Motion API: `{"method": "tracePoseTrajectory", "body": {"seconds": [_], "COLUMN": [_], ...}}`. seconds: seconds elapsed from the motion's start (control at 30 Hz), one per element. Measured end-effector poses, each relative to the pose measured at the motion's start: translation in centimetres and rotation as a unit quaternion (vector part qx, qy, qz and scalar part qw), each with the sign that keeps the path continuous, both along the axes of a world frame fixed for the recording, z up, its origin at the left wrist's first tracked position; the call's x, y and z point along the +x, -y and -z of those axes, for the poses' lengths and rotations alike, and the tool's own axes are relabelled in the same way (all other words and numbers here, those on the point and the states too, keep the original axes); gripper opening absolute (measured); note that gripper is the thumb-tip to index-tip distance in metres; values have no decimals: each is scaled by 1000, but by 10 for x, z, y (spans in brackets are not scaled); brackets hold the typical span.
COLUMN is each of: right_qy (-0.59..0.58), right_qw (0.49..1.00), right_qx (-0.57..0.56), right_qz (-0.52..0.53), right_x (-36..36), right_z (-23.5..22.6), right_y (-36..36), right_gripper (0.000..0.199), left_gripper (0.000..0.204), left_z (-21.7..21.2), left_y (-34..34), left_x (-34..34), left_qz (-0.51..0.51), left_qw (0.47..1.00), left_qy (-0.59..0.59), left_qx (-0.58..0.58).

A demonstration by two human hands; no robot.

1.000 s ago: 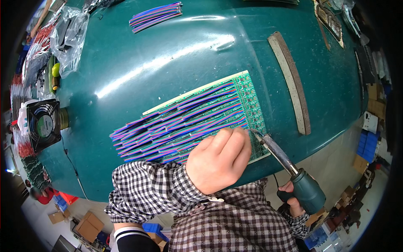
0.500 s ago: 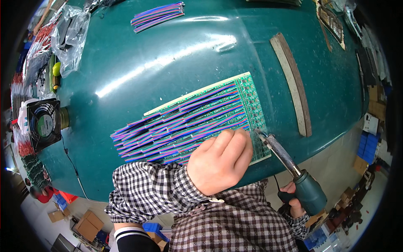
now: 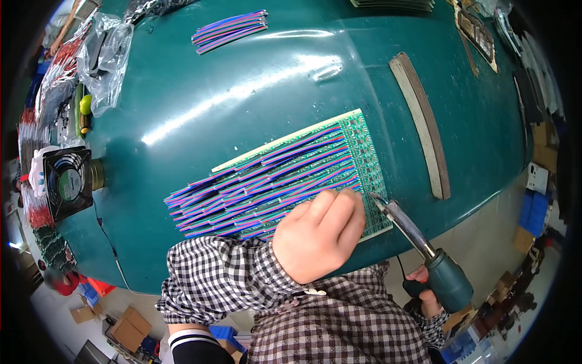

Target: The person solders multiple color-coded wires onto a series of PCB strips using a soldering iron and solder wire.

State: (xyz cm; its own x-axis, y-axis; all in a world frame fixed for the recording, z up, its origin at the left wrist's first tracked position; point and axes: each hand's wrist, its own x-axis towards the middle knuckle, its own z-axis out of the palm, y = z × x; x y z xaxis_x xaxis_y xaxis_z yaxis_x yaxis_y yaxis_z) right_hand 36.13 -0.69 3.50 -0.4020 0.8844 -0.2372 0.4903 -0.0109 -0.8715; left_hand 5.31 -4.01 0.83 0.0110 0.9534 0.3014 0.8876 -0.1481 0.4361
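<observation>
While the left hand (image 3: 318, 233) lies over the lower right part of the circuit board (image 3: 371, 167), its fingers curl downward; fingertips are hidden, so cannot tell whether they pinch a wire. The right hand (image 3: 429, 296), lower right of the frame, is wrapped round the green grip of a soldering iron (image 3: 407, 229), apart from the left. The iron slants up and left, its tip just beside the left fingers; contact with the board cannot be told. The board sits at centre frame on a green table (image 3: 291, 97), with rows of coloured wires (image 3: 267, 185) running leftward across it. Loose wire bundle (image 3: 230, 31) at upper left; curved strip (image 3: 422, 127) right of the board; fan (image 3: 68, 185) at left edge.
</observation>
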Motion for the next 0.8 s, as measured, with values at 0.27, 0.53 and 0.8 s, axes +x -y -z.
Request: {"method": "tracePoseTrajectory", "body": {"seconds": [0.27,0.53,0.8], "right_qy": [48,72,48], "right_qw": [998,996,998], "right_qx": [27,41,16], "right_qz": [-8,12,25], "right_x": [-2,-2,-4], "right_z": [1,4,3], "right_y": [2,7,6], "right_gripper": [56,58,59], "left_gripper": [36,37,37], "left_z": [2,1,2], "left_y": [-1,-1,-1], "left_x": [-1,-2,-3], "left_qz": [5,15,17], "left_qw": [1000,1000,1000], "left_qy": [1,1,0], "left_qx": [10,13,19]}}
